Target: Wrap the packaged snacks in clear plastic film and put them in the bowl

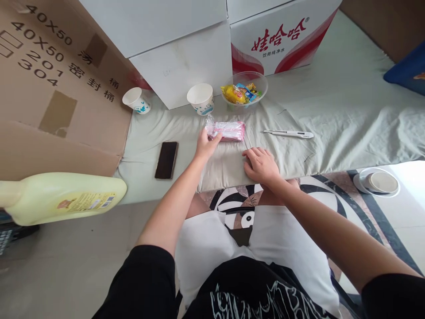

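Observation:
A pink and white packet in clear plastic wrap (230, 131) lies on the cloth in front of me. My left hand (206, 144) is closed on the crinkled left end of its wrapper. Resting palm down near the front edge of the cloth is my right hand (261, 165), empty, its fingers stretched out and slightly apart. Beyond that hand, to the right, lies a white utility knife (289, 134). Its tip points left, toward the packet. A clear plastic bowl (260, 91) of brightly wrapped snacks (239, 94) stands behind the packet, with a paper cup (201, 98) left of it.
A second paper cup (137, 101) and a phone (166, 160) are on the left. White cartons (195, 57) line the back, and a brown cardboard box (76, 102) walls the left side. A yellow bottle (73, 197) sticks out at the lower left.

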### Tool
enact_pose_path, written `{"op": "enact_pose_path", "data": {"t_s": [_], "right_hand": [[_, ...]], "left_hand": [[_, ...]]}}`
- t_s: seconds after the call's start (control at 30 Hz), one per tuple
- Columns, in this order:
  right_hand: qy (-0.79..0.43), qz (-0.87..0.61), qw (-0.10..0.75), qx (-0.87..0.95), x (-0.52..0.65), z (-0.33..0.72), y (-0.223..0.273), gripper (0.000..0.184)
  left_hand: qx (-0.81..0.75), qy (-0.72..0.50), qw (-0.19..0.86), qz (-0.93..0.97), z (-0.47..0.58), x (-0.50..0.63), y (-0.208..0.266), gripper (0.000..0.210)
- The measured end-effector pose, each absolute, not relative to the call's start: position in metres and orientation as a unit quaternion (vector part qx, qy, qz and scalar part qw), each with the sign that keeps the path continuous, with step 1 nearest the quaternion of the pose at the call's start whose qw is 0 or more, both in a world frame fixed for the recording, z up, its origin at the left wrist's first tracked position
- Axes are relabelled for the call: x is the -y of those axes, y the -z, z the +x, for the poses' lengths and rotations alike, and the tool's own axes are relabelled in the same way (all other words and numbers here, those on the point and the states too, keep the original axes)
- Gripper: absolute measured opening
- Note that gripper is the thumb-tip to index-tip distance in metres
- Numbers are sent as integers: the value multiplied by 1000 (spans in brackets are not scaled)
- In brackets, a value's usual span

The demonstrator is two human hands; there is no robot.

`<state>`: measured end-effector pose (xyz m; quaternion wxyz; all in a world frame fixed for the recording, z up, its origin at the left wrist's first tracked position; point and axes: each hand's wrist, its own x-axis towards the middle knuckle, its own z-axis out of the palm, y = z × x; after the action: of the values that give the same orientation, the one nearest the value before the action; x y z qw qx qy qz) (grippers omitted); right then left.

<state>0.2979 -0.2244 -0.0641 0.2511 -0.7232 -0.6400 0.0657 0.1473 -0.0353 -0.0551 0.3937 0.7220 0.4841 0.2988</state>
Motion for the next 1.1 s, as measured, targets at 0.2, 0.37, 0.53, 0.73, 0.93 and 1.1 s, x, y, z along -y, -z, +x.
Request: {"op": "enact_pose_path", "data": {"t_s": [0.2,0.37,0.53,0.73,0.93,1.1], "right_hand": [[-63,-723,243,643,225,296,63,23],[-71,-725,243,641,224,296,63,22],[-73,-722,267,634,223,299,66,23],[-70,-715,322,616,225,303,69,22],[-82,-724,348,590,229,303,67,20],[-79,-726,380,567,231,306,68,17]], "left_hand": [[-471,-306,266,783,187,45,52,21],[-440,-283,226,822,212,54,62,34],[-337,-269,212,877,191,50,73,34],[-325,-283,230,873,153,74,71,32],[-351,-316,208,856,166,90,73,20],[-309,-303,187,882,168,97,71,23]]}}
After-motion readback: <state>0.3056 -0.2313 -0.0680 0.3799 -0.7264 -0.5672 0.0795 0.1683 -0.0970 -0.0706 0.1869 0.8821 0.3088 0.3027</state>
